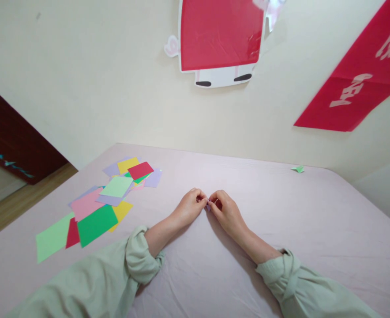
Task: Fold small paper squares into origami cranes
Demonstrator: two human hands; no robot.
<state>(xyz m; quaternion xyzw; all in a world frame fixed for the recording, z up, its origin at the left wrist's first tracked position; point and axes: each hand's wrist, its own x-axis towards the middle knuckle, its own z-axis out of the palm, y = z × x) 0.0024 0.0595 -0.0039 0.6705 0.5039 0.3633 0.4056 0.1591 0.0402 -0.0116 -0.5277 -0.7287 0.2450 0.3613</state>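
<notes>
Near the middle of the table, my left hand (192,203) and my right hand (224,207) almost meet at the fingertips. Between them is a small piece of purple folded paper (208,206), pinched from both sides. Most of the paper is hidden by the fingers, so its exact shape does not show. Both hands are closed in a pinch just above the pale cloth. Off to the left of my left hand lie loose coloured paper sheets, among them a dark green sheet (97,224), a pink sheet (87,203) and a red sheet (141,171).
A pale pink cloth (314,221) covers the table, which meets the wall at its far edge. At the back right lies a small light green folded paper (298,169). A red banner (350,84) and a red-and-white cartoon cutout (221,39) hang on the wall.
</notes>
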